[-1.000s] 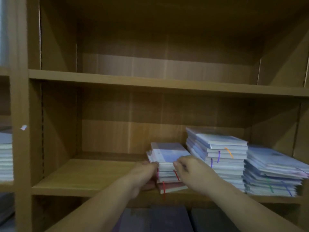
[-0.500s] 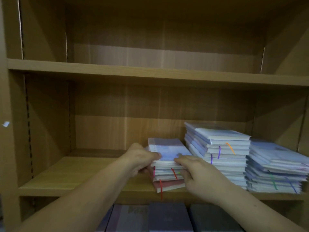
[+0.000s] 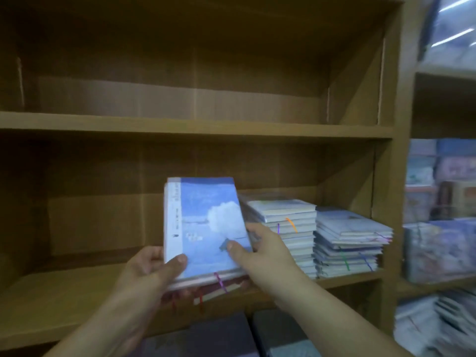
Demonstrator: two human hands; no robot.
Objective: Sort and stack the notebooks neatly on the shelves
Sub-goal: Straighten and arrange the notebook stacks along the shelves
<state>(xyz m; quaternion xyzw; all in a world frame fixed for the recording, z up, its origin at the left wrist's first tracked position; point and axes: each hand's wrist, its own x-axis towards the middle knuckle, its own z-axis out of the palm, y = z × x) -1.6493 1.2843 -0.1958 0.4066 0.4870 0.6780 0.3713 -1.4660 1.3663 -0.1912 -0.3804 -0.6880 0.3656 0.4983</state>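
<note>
Matt wood-grain shelf; glossy paper-covered notebooks, plastic-wrapped.

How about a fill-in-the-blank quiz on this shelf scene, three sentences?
1. The left hand and right hand hold a bundle of ____.
2. The bundle's top cover shows a white ____ on blue sky.
3. On the shelf, the taller stack stands ____ of the lower stack.
Missing words: notebooks; cloud; left.

Forearms extended, left grip and right grip clenched.
</note>
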